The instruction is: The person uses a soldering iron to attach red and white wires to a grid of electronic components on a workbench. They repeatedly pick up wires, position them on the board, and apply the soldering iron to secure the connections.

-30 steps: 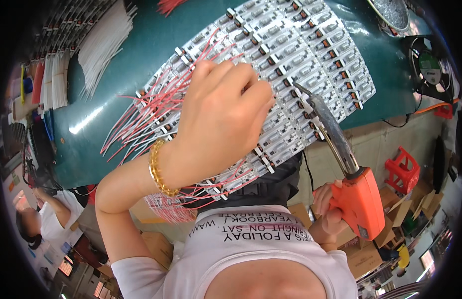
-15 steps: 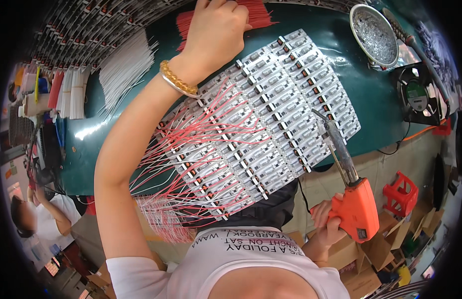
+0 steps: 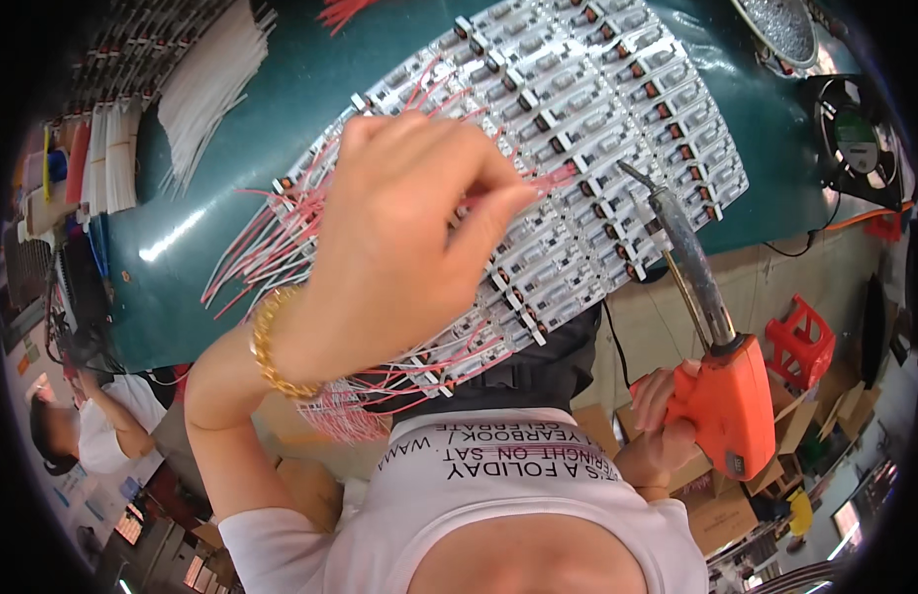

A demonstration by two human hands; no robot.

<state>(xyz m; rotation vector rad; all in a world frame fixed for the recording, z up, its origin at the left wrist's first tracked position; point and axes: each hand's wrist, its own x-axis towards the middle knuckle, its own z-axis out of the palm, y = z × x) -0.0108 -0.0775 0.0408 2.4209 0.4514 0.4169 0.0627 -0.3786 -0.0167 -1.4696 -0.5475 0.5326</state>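
Right now my left hand (image 3: 399, 247) sits in the middle of the frame, fingers pressed together and pinching a thin red wire (image 3: 563, 178) whose free end pokes out to the right over the panel of small white circuit boards (image 3: 617, 129). That wire looks feather-light and limp, so I judge it best held close to its stripped tip, where a short length stays stiff enough to aim; gripped further back it would droop. It is slim, pinkish red, and one of many fanning leftward off the boards. My right hand (image 3: 662, 426), at the lower right, is wrapped around the orange soldering gun (image 3: 726, 396), its dark barrel slanting up toward the boards. The panel lies on the green mat (image 3: 310, 89), upper centre, with a bundle of white wires (image 3: 206, 84) at upper left.
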